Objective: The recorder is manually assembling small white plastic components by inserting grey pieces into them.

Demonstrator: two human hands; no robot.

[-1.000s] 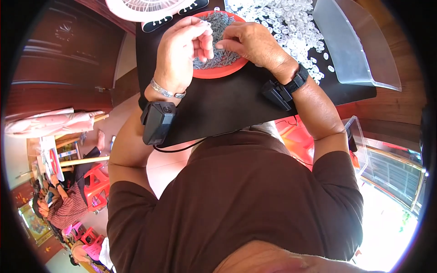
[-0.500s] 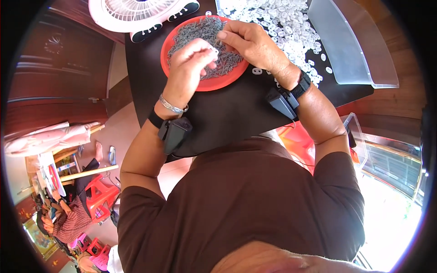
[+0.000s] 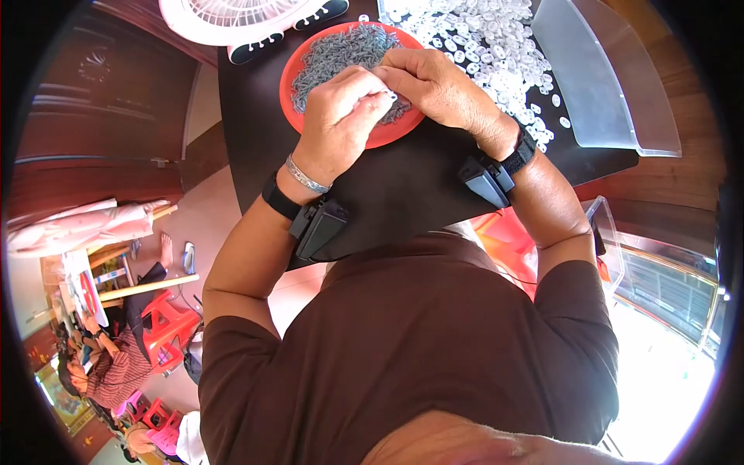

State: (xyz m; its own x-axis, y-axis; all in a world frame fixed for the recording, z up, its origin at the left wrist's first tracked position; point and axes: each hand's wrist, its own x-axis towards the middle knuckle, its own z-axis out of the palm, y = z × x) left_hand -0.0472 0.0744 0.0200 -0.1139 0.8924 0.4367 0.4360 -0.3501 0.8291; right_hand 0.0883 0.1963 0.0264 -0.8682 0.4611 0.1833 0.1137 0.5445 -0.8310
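Above a round red basin (image 3: 289, 103) heaped with small grey screw-like pieces (image 3: 341, 54), my two hands meet. My left hand (image 3: 337, 120) pinches a small white oval plastic piece (image 3: 393, 96) between thumb and fingertips. My right hand (image 3: 446, 89) is closed in a pinch right beside it, its fingertips nearly touching the left ones. What the right fingers hold, if anything, is too small and too covered to tell. To the right of the basin lies a large heap of similar white oval pieces (image 3: 496, 54), each with two holes.
A clear plastic bin (image 3: 581, 93) stands at the right of the black table (image 3: 395, 190). A white and pink fan (image 3: 240, 15) is at the far left edge. Both wrists carry strapped black devices. Farther left, another person (image 3: 116, 372) sits near red stools (image 3: 167, 329).
My left hand has moved right and my right hand has dropped slightly, so the fingertips now come together over the basin. The white piece stays in the left fingers.
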